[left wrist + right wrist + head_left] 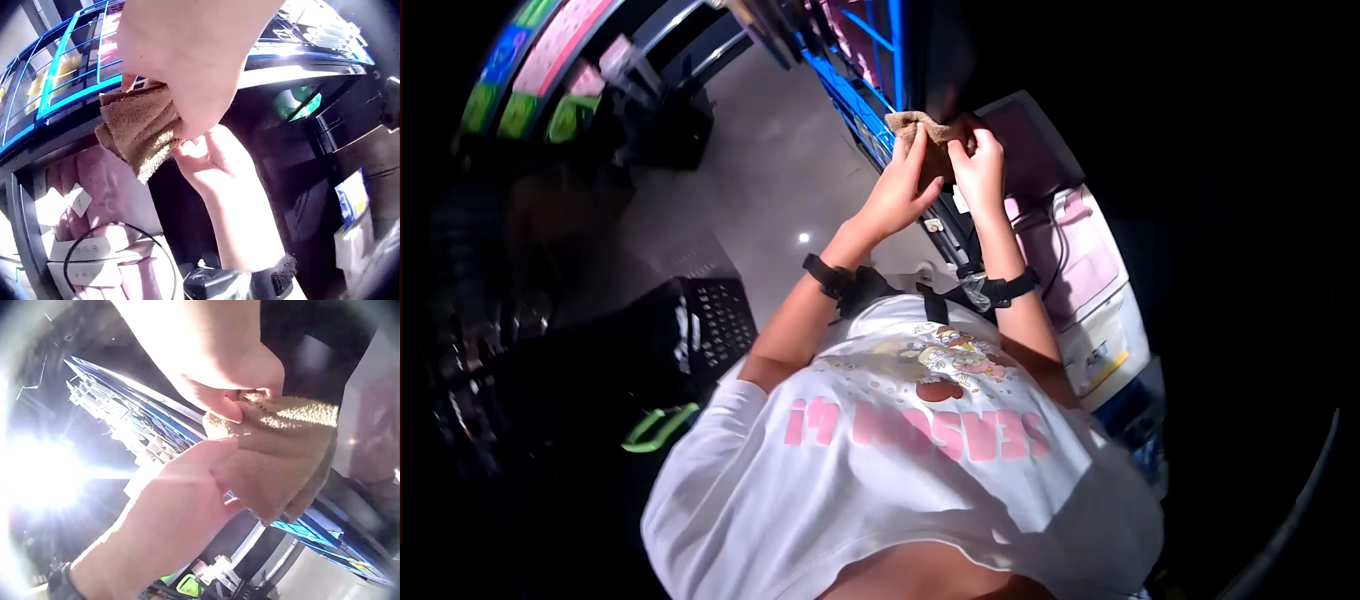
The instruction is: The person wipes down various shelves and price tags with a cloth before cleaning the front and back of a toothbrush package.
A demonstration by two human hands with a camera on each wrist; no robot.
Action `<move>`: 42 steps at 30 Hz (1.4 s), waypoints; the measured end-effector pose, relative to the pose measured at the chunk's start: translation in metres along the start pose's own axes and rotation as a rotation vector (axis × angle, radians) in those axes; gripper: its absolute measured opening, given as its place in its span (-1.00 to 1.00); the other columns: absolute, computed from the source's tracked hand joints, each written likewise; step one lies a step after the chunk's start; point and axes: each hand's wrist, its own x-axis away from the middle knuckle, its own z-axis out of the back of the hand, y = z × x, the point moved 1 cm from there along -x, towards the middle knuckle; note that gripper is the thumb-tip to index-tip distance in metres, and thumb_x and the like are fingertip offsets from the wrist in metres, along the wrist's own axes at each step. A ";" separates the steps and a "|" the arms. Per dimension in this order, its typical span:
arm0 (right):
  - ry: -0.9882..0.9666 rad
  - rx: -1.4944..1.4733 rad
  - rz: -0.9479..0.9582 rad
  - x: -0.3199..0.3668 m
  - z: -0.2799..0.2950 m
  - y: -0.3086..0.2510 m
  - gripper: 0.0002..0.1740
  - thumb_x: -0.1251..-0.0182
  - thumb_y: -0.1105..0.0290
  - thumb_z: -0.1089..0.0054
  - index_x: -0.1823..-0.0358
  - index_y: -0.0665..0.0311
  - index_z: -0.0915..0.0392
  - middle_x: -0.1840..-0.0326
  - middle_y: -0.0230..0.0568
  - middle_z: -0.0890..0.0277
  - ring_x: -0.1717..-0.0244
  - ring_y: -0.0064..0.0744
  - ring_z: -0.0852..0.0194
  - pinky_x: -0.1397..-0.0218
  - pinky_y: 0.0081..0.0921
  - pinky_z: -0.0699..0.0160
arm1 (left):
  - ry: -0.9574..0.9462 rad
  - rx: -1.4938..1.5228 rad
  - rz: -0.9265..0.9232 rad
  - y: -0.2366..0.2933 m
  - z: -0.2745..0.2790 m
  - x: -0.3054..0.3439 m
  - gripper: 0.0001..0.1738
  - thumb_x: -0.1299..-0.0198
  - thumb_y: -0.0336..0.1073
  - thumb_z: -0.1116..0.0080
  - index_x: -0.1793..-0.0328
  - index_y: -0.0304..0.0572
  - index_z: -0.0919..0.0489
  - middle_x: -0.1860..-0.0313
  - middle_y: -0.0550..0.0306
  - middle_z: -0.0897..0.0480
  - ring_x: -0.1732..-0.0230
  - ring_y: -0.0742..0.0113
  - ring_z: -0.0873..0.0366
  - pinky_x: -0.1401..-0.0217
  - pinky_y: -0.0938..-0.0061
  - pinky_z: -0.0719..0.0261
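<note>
A small brown fluffy cloth (920,125), folded in layers, is held up in front of the body between both hands. My left hand (897,188) holds it from the left, its fingers running up along the fabric. From the other side my right hand (980,172) pinches its edge between thumb and fingers. In the left wrist view the folded cloth (137,125) hangs with its loose corners downward, and the left fingers are mostly hidden behind it. Both hands sit close together on the cloth (281,462) in the right wrist view.
A blue wire rack (59,62) stands just beyond the hands. Pink packages (100,194) and a looped black cable (119,225) lie below on the right side. A black perforated crate (718,310) is at the left. A bright lamp (47,475) glares in the right wrist view.
</note>
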 end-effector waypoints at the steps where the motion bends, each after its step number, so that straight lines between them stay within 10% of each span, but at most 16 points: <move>1: 0.013 -0.006 0.008 0.000 -0.002 0.000 -0.68 -0.05 0.44 -0.11 0.16 0.48 -0.46 0.39 0.11 -0.52 0.38 -0.08 -0.54 0.31 -0.37 -0.48 | 0.005 0.035 0.030 -0.001 -0.003 0.001 -0.11 -0.08 -0.33 -0.11 -0.43 -0.36 0.17 -0.35 -0.40 0.04 -0.35 -0.24 -0.06 -0.30 0.30 -0.19; 14: -0.283 0.348 -0.145 0.006 -0.014 0.057 -0.70 -0.06 0.45 -0.10 0.19 0.50 -0.46 0.46 0.11 -0.55 0.39 -0.19 -0.60 0.28 -0.34 -0.50 | 0.061 -0.023 0.129 -0.052 -0.051 0.017 -0.06 0.06 -0.29 -0.17 -0.38 -0.43 0.11 -0.18 -0.42 -0.14 -0.09 -0.29 -0.31 -0.14 0.18 -0.36; 20: -0.465 -0.171 -0.257 0.022 0.006 0.005 -0.84 -0.16 0.58 -0.11 0.25 0.54 -0.43 0.32 -0.19 -0.49 0.27 -0.56 -0.48 0.23 -0.61 -0.47 | 0.207 -0.057 -0.120 -0.021 -0.002 0.012 -0.37 0.03 -0.28 -0.08 -0.22 -0.32 -0.26 0.20 -0.12 -0.41 0.28 -0.06 -0.45 0.23 0.22 -0.43; 28: -0.021 0.180 0.503 0.006 0.003 -0.118 -0.63 -0.12 0.62 -0.15 -0.01 0.48 -0.41 0.12 -0.09 -0.39 0.11 -0.24 -0.44 0.08 -0.44 -0.46 | 0.655 -0.104 -0.335 0.043 0.069 -0.023 -0.48 0.07 -0.34 -0.14 -0.10 -0.32 -0.41 0.21 -0.09 -0.43 0.33 0.01 -0.39 0.25 0.26 -0.37; 42: 0.054 0.469 0.501 0.001 -0.050 -0.112 -0.65 0.03 0.74 -0.13 0.15 0.34 -0.58 0.28 -0.15 -0.41 0.34 -0.30 -0.48 0.32 -0.49 -0.47 | -0.083 -0.270 -0.412 -0.021 0.096 -0.038 -0.60 0.04 -0.29 -0.12 0.04 -0.29 -0.40 0.24 -0.03 -0.45 0.38 0.03 -0.49 0.31 0.27 -0.47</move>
